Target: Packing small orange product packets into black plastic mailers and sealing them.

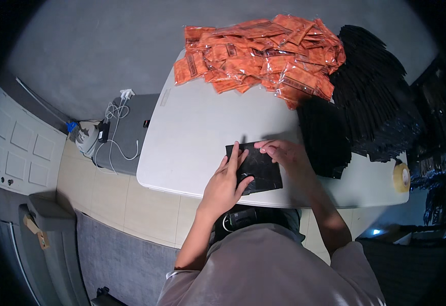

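Note:
A flat black plastic packet (pixel 265 176) lies at the near edge of the white table, right in front of me. My left hand (pixel 222 186) rests on its left part, fingers stretched and thumb apart, pressing it flat. Over the packet's upper right corner is my right hand (pixel 284 153), its thumb and fingertips drawn together in a pinch. What sits between those fingertips, if anything, is too small to make out. Just right of that hand stands a stack of black packets (pixel 325 137).
Orange packets in clear wrap (pixel 256 56) form a heap along the far side of the white table (pixel 192 143). Taller black stacks (pixel 371 92) fill the right side, near a roll of tape (pixel 401 177). White cables (pixel 115 120) trail over a grey surface at left.

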Tool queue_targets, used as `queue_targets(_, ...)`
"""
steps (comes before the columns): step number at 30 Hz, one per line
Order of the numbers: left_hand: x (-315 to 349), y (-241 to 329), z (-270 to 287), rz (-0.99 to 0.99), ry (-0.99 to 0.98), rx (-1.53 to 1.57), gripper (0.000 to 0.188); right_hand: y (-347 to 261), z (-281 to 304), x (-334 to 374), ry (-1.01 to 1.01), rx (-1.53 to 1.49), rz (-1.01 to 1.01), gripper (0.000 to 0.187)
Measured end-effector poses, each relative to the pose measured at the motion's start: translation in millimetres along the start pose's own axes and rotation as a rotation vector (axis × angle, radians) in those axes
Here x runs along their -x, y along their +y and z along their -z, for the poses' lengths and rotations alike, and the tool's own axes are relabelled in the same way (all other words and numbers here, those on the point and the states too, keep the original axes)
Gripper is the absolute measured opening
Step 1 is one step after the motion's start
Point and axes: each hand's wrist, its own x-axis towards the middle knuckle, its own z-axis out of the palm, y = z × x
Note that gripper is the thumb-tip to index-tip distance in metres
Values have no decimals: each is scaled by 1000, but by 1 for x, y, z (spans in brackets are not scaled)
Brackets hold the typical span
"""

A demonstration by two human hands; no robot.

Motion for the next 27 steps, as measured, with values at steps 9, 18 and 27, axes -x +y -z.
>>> queue_targets(9,-1,2,0,-4,3,-26,91,22,9,-13,-130,-166,-499,25)
queue_targets(18,-2,4,2,-17,-2,-19,72,30,14,-16,-100,-108,-536,19)
queue_targets(27,-1,2,1,-43,-26,-75,42,34,13,-16,-89,57,-463,24)
